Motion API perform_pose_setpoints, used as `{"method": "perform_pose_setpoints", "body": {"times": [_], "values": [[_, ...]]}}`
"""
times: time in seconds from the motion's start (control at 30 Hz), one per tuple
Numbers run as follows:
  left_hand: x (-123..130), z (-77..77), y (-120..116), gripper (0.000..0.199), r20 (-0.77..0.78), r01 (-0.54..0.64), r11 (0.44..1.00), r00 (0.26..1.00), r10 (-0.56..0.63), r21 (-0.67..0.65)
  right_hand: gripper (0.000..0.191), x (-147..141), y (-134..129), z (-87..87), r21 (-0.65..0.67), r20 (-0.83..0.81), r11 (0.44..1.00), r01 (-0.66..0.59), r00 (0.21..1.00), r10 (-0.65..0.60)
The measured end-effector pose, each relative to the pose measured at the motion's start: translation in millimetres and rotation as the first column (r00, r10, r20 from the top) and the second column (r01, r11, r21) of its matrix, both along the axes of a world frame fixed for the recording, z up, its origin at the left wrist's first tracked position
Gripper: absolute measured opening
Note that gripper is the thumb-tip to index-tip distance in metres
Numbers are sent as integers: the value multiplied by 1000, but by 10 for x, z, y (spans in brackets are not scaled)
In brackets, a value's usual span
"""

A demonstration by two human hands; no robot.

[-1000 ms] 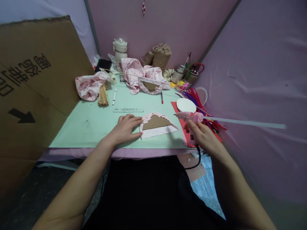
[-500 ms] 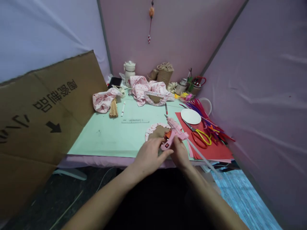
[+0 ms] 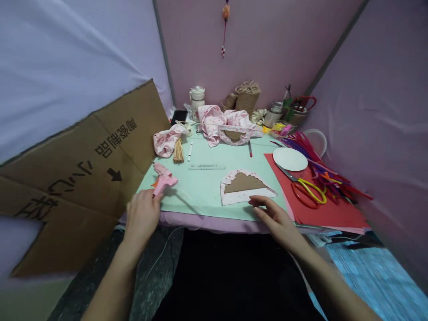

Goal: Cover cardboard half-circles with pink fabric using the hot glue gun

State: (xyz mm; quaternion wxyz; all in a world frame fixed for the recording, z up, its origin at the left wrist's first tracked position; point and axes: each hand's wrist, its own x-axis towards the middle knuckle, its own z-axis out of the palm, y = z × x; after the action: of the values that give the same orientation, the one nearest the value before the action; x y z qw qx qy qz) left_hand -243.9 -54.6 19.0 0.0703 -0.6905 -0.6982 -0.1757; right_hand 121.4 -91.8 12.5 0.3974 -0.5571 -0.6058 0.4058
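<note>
A pink hot glue gun (image 3: 163, 179) is at the table's left front, its nozzle pointing away from me. My left hand (image 3: 143, 213) is closed round its handle, and a pale glue stick trails from its back. My right hand (image 3: 272, 217) holds nothing; its fingers are apart and slightly bent, by the lower right edge of a half-round cardboard piece (image 3: 243, 182). Pink-dotted white fabric is folded in pleats over the curved edge of that piece. Along its straight side a fabric strip (image 3: 239, 196) lies flat.
A clear ruler (image 3: 207, 167) lies behind the cardboard piece. Scissors (image 3: 306, 189) and a white oval disc (image 3: 290, 159) rest on red sheets (image 3: 337, 214) at the right. Bundled sticks (image 3: 178, 151) and pink fabric (image 3: 214, 122) lie farther back. A large cardboard panel (image 3: 83, 147) stands at the left.
The glue gun has gone from both hands at the middle to my left hand at the left. My right hand has let go of it and moved right, beside the cardboard piece.
</note>
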Motion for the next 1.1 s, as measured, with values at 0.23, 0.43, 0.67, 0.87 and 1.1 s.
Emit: {"method": "perform_pose_setpoints", "body": {"times": [0.23, 0.43, 0.67, 0.87, 1.1], "values": [[-49, -30, 165, 44, 45, -180, 981, 983, 177, 72, 29, 569, -15, 134, 250, 241, 958, 143, 949, -204], [510, 72, -3, 21, 95, 217, 960, 967, -236, 179, 21, 1140, 226, 13, 459, 644, 888, -20, 696, -317], [1206, -105, 27, 22, -11, 587, 809, 810, -587, 16, 24, 1088, 455, -12, 321, 874, 896, -305, 461, -156], [1273, -138, 224, 24, -42, 678, 735, 734, -678, -17, 25, 995, 534, 29, 330, 850, 867, -374, 518, -101], [1226, -151, 301, 22, -114, 748, 663, 660, -742, 15, 27, 976, 580, 20, 373, 795, 852, -368, 599, -90]]}}
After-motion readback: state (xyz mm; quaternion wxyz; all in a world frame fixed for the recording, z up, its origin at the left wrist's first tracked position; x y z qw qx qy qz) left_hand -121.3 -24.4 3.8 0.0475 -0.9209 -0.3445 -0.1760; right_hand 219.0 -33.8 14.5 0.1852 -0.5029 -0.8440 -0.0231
